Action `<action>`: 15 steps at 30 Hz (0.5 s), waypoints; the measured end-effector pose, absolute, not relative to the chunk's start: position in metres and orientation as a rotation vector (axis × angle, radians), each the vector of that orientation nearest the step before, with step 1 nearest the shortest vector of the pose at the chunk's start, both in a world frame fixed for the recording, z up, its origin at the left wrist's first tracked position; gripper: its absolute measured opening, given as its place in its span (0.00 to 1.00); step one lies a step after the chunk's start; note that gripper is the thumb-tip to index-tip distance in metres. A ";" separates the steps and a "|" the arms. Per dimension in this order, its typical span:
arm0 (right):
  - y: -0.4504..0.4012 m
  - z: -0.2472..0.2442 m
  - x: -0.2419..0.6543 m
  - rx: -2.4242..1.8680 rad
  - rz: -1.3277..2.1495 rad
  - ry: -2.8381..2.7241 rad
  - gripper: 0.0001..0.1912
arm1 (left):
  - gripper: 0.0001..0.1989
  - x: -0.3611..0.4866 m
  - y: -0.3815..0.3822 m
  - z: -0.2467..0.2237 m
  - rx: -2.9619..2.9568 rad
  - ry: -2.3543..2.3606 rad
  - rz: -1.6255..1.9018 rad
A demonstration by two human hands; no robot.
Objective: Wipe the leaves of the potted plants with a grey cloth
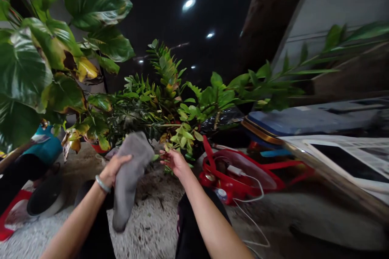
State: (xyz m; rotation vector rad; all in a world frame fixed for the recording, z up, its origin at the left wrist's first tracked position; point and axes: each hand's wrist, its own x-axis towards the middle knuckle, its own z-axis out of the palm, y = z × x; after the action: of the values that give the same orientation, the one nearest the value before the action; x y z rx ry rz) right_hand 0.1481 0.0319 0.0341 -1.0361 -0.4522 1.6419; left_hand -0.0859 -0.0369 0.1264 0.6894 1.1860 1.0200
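My left hand (114, 166), with a pale bangle at the wrist, grips a grey cloth (133, 166) that hangs down in front of my knees. To its right, my right hand (174, 161) is closed at the fingertips near a small leafy stem (184, 136) of the green plant (170, 77). A green leaf (155, 157) lies just left of those fingertips. Whether the fingers pinch the stem or a leaf is too blurred to make out.
Large broad leaves (88, 4), some yellowed, hang at the left above a dark pot (45, 198). At right, a red bag (246, 170) holds a white charger (237, 170) with a cable, beside a table edge (340, 186) bearing a white tablet-like device (349, 162).
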 end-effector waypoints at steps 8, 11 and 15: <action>0.037 0.025 0.153 -1.072 1.664 -0.520 0.07 | 0.20 -0.141 -0.061 0.196 0.718 1.152 1.390; 0.037 0.024 0.151 -1.070 1.657 -0.527 0.07 | 0.14 -0.158 -0.031 0.206 0.580 1.210 1.602; 0.037 0.024 0.150 -1.074 1.651 -0.519 0.08 | 0.16 -0.145 -0.043 0.144 0.405 1.381 1.368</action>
State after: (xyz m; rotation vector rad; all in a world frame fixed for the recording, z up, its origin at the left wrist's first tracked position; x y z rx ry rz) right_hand 0.1495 0.0368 0.0240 -1.0744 -0.5191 1.6507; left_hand -0.1445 -0.0427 0.1437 0.4052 1.3808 1.3677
